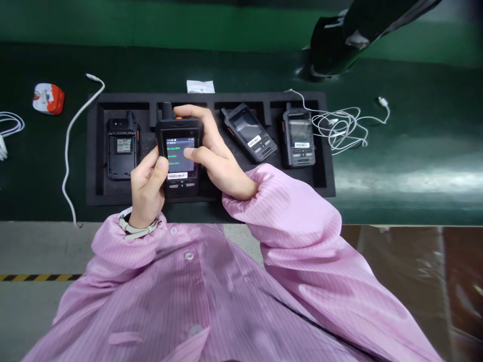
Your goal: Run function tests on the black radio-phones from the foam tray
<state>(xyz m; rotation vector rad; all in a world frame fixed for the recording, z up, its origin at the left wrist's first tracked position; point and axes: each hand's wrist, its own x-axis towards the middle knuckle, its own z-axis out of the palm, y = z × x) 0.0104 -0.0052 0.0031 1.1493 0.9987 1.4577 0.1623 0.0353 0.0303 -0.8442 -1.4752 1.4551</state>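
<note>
Matt plastic handset (177, 162), glossy tabletop (415, 186)

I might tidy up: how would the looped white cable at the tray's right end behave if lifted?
The cable looks likely to sag floppily, given its thin, loose curves. It may snag where its loops cross. Its plug, thicker than the rest, could dangle and swing.

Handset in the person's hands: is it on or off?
On: the handset has a lit screen showing green text.
</note>
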